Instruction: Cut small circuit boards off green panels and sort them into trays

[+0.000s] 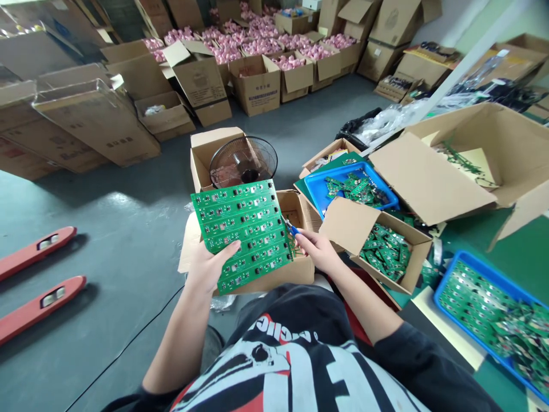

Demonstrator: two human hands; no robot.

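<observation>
My left hand (211, 264) grips a green circuit board panel (240, 229) by its lower left side, thumb on top. The panel is tilted and divided into several long strips, with small black parts along its right side. In my right hand (316, 249) is a small pair of cutters (293, 230) with blue handles. Their metal tip is at the panel's right edge; whether the jaws touch it I cannot tell. Under the panel stands an open cardboard box (274, 279), with thin green scraps inside.
A fan with a round black guard (243, 157) stands just beyond the panel. On the right are a blue tray (315, 191) of board pieces, a carton (412, 269) full of boards and another blue tray (465, 320). Red pallet-jack forks (38, 303) lie left. Cartons of pink items (266, 43) fill the back.
</observation>
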